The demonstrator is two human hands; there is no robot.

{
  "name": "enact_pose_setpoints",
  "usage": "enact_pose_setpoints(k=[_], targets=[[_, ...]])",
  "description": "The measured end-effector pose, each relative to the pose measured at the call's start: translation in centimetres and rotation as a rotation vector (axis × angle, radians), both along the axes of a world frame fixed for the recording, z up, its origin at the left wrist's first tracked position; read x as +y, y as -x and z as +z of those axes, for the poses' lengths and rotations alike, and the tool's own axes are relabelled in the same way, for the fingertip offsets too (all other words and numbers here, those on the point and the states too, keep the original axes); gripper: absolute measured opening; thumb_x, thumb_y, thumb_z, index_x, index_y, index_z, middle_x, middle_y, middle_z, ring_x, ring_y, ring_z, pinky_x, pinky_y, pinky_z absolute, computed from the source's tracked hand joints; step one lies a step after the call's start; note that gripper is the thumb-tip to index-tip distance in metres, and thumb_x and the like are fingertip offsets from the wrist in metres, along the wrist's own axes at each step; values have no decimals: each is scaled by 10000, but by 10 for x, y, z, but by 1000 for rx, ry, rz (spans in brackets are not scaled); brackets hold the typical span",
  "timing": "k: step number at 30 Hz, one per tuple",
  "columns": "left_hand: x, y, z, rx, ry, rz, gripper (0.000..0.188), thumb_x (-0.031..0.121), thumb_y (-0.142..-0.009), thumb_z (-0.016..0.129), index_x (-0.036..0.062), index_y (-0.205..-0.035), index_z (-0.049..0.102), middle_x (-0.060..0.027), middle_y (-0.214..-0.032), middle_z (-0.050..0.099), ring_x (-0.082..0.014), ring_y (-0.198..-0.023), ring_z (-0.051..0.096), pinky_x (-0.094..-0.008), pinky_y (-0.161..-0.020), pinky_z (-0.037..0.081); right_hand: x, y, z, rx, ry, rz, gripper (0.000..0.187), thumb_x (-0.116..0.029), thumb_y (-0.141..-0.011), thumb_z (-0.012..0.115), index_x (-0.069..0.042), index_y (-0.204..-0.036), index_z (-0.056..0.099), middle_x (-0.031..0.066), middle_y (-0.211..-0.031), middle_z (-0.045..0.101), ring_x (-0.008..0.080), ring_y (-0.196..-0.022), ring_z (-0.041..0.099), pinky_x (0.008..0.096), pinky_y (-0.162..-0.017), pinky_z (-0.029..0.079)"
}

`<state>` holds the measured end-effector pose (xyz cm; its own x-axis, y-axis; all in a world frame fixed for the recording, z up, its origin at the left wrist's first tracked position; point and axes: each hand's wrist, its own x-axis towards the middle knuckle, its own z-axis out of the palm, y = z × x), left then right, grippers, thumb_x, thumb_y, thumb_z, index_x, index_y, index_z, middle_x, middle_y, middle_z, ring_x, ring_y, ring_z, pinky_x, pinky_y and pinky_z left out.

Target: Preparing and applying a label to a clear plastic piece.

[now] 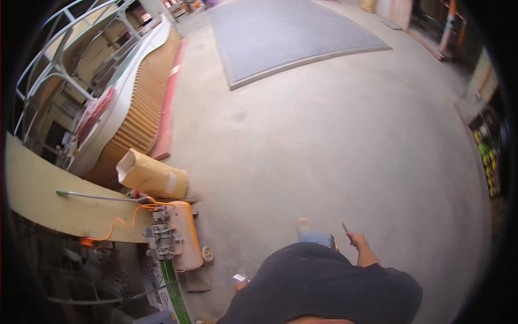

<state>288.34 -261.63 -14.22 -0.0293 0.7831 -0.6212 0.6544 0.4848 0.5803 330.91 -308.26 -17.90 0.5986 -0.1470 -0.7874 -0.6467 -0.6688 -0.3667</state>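
Observation:
Out to the side of my body, my right hand [356, 240] is closed round a thin, dark, stick-like tool [345, 227] that points forward. Its exact kind is too small to make out. Low on the other side, my left hand [242, 283] shows only in part past my dark shirt. A small flat object with a bright white face [239, 278] is in its fingers. One foot [304, 222] and a blue trouser leg show ahead of me.
To my left stands an orange wheeled air compressor [186, 235] with an orange hose [120, 221]. Behind it are a big paper sack [154, 175] and a curved slatted counter [143, 97]. A low grey platform [291, 38] lies far ahead. Shelved goods [487, 156] line the right.

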Motion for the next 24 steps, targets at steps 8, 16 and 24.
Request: enact_pose_setpoints(k=[8, 16, 24], targets=[[9, -101, 46, 371, -106, -686, 332, 322, -888, 566, 49, -1010, 709, -239, -978, 688, -395, -877, 669, -463, -740, 509, 305, -304, 55, -406, -196, 500, 436, -466, -732, 698, -45, -649, 620, 68, -613, 588, 153, -550, 526, 342, -502, 382], [148, -251, 40, 193, 81, -60, 455, 386, -804, 663, -26, -990, 707, -201, -889, 710, -305, -799, 703, -418, -737, 536, 462, -393, 89, -202, -426, 434, 356, -432, -847, 598, -83, -866, 665, 78, -737, 637, 192, -669, 565, 385, -665, 424], [383, -374, 76, -52, 3, 200, 349, 298, -830, 665, -38, -918, 704, -160, -813, 697, -230, -750, 666, -379, -695, 513, 478, -394, 135, -110, -176, 584, 590, -514, -718, 648, -11, -1026, 667, 167, -823, 634, 300, -739, 612, 483, -676, 465]])
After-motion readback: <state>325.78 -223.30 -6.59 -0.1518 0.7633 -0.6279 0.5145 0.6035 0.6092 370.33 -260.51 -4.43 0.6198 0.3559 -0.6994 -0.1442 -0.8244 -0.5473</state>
